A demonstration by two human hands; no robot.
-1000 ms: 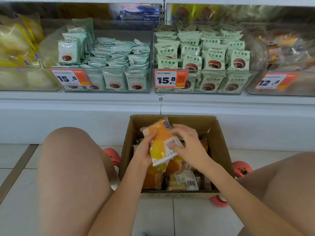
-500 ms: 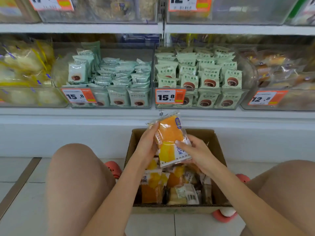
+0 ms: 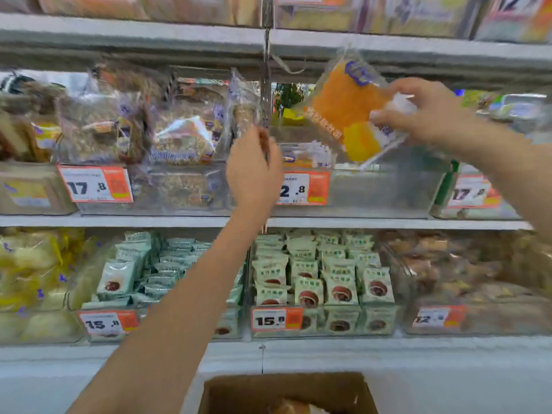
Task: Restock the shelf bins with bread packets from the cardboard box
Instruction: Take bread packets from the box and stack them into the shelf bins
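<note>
My right hand (image 3: 424, 112) pinches an orange and yellow bread packet (image 3: 343, 106) by its right side and holds it tilted above the clear middle-shelf bin (image 3: 385, 189) tagged 12.8. A few similar packets (image 3: 304, 158) lie low in that bin's left part. My left hand (image 3: 254, 171) is raised at the bin's front left corner, fingers loosely curled, holding nothing I can see. The cardboard box (image 3: 286, 389) sits at the bottom of the view, its inside mostly out of frame.
A bin of brown bread packets (image 3: 179, 144) tagged 17.8 stands left of the metal shelf upright (image 3: 265, 85). The shelf board above (image 3: 418, 52) hangs close over the held packet. Bins of green packets (image 3: 322, 282) fill the lower shelf.
The packet rose from over the box to the middle shelf. My left hand let go of it, and only my right hand holds it. The view tilted upward.
</note>
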